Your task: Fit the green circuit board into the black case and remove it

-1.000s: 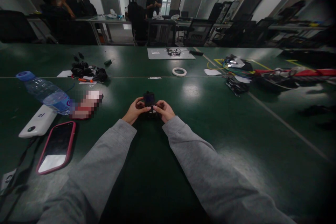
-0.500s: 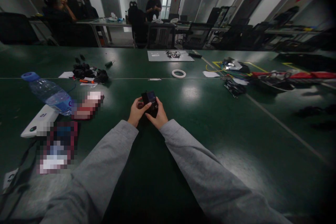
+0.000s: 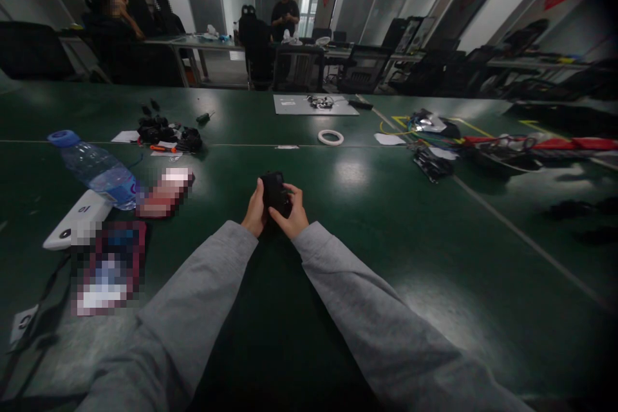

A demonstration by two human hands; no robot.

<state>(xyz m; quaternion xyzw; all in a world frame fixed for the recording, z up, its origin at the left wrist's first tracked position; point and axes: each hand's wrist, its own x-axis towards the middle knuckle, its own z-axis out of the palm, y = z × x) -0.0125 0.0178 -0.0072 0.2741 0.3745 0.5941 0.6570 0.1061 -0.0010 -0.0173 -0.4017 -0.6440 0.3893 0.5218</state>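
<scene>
A small black device (image 3: pixel 277 192) is between my two hands, just above the green table (image 3: pixel 386 238). My left hand (image 3: pixel 255 209) grips its left side, with the thumb along the edge. From the right, my right hand (image 3: pixel 293 211) holds it, fingers bent over the side and the thumb near the bottom. The device shows a dark, plain face; its finer details are too dim to make out. Both hands are closed on it, and parts of the fingers are hidden behind it.
At left lie a plastic bottle (image 3: pixel 96 167), a white device (image 3: pixel 77 222) and two blurred red-edged items. Farther off are black parts (image 3: pixel 164 133), a white ring (image 3: pixel 331 137), a grey board (image 3: pixel 290 106) and cables (image 3: pixel 429 161). People are at a far table.
The black device has turned in my hands, so its screen and buttons no longer show. My left thumb has moved off its front to the left edge. My right fingers have bent over its side.
</scene>
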